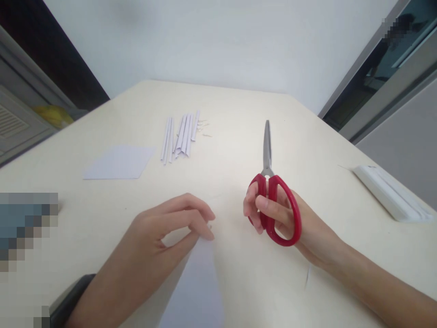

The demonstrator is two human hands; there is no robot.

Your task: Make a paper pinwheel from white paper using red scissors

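My left hand (164, 228) is closed in a pinch at the narrow far end of a white sheet of paper (198, 291), which runs down to the bottom edge of the head view. My right hand (282, 212) grips a pair of scissors (272, 182) with red handles. Their metal blades are together and point away from me, to the right of the paper and apart from it. A dark band sits on my left wrist.
Several rolled white paper tubes (184, 134) lie farther back, with small scraps (206, 135) beside them. Left of them is a flat white sheet (119, 162). A white oblong object (389, 193) rests near the table's right edge. A wall (218, 45) stands behind the table (232, 109).
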